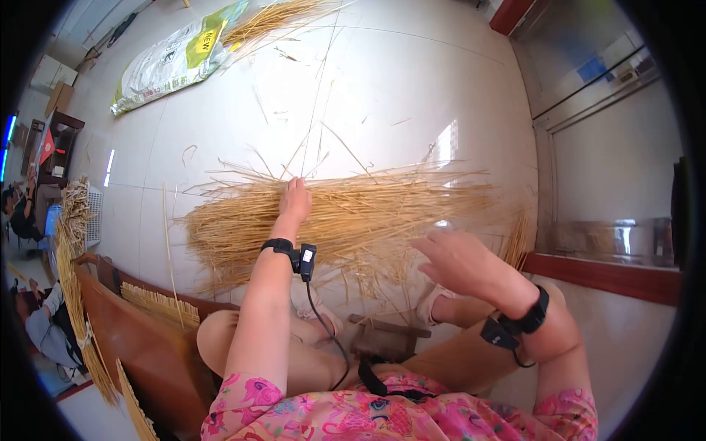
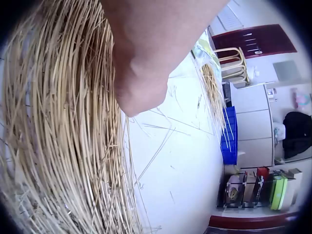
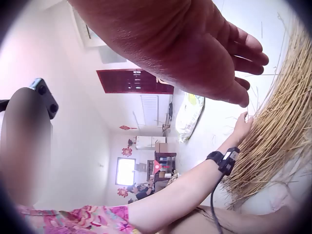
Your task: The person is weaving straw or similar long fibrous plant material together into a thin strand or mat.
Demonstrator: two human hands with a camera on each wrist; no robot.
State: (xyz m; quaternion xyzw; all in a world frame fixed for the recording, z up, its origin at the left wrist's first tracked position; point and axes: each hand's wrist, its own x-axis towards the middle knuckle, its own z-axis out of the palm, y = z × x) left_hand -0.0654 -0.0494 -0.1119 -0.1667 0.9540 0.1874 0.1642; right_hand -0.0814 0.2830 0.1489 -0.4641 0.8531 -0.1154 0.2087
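A wide, loose layer of golden straw stalks [image 1: 368, 209] lies across the pale tiled floor in front of the seated person. The left hand [image 1: 296, 200] rests on the straw at its far edge, left of the middle. In the left wrist view the back of this hand [image 2: 141, 87] hides the fingertips, and I cannot tell whether they grip any stalks. Raised near the right end of the straw, the right hand [image 1: 462, 264] holds nothing. Its fingers [image 3: 248, 53] stretch out loosely in the right wrist view, apart from the stalks.
A white and green sack [image 1: 173, 62] lies at the far left, with more straw [image 1: 276, 20] beside it. A low wooden stool [image 1: 382, 338] stands between the feet. Brown wooden furniture [image 1: 147, 338] is close on the left, a glass door [image 1: 610, 169] on the right. Stray stalks litter the floor.
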